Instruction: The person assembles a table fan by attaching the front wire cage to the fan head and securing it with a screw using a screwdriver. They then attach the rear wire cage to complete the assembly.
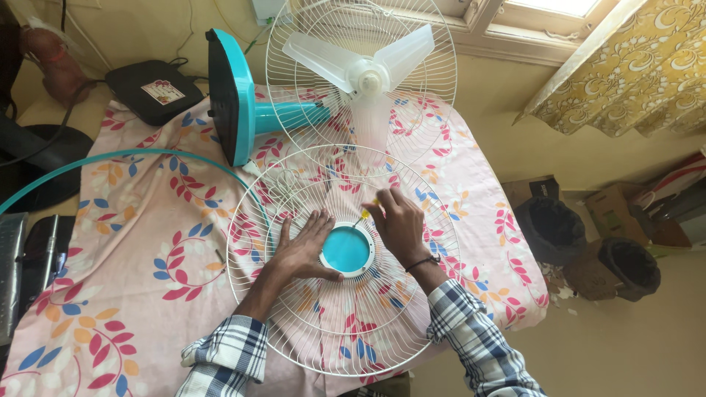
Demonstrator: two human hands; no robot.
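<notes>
On the floral bedsheet, centre: 1 white wire fan guard, lying flat, its near rim overhanging the bed's front edge. Left hand spread flat, fingers wide, pressing the grille beside the teal hub cap, apparently to steady it. Right hand pinched narrow on a small yellow-handled screwdriver, tip angled toward the cap's rim. Behind: fan body on its side, teal base, translucent blades inside the rear guard. Open sheet to the left; a teal rim ring curves there.
</notes>
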